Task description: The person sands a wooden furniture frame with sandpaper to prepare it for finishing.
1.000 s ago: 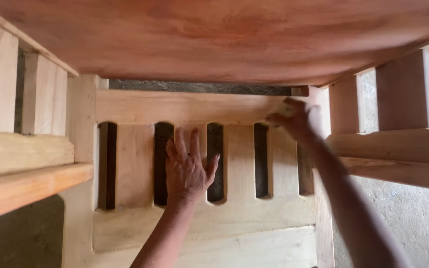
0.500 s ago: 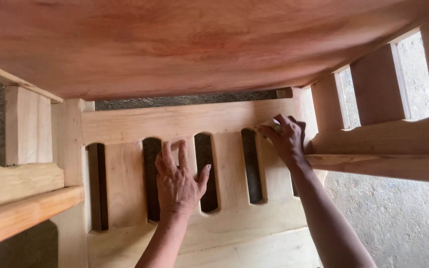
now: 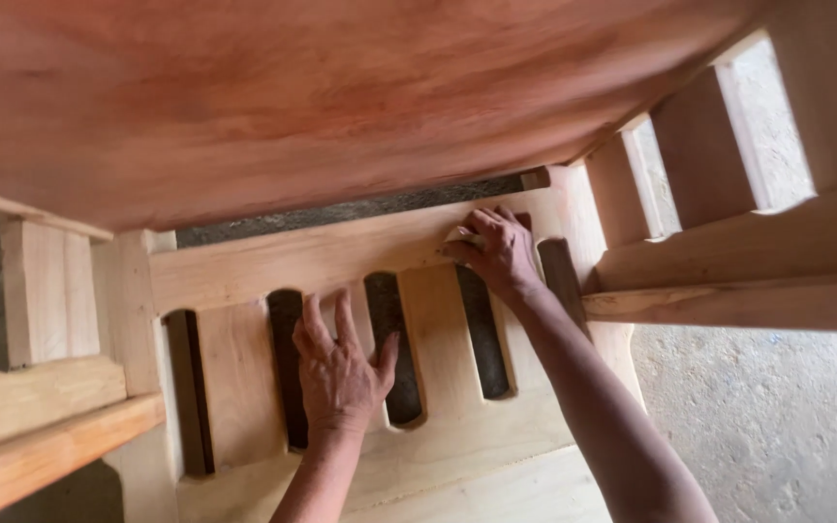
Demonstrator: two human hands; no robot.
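Observation:
My left hand [image 3: 341, 373] lies flat with spread fingers on a pale slat of the slatted wooden panel [image 3: 239, 383], between two dark slots. Further right, my right hand [image 3: 501, 252] presses on the panel's top rail [image 3: 312, 257], its fingers curled over a small pale sheet [image 3: 459, 235] that looks like sandpaper. Most of that sheet is hidden under the fingers.
A wide reddish-brown board [image 3: 341, 97] spans overhead. Pale side rails with short uprights stand at the left [image 3: 41, 416] and at the right [image 3: 758, 291]. Grey concrete floor [image 3: 777, 426] shows at the lower right.
My right hand has slid a little to the left along the top rail. My left hand stays on the same slat. The view has tilted and shifted.

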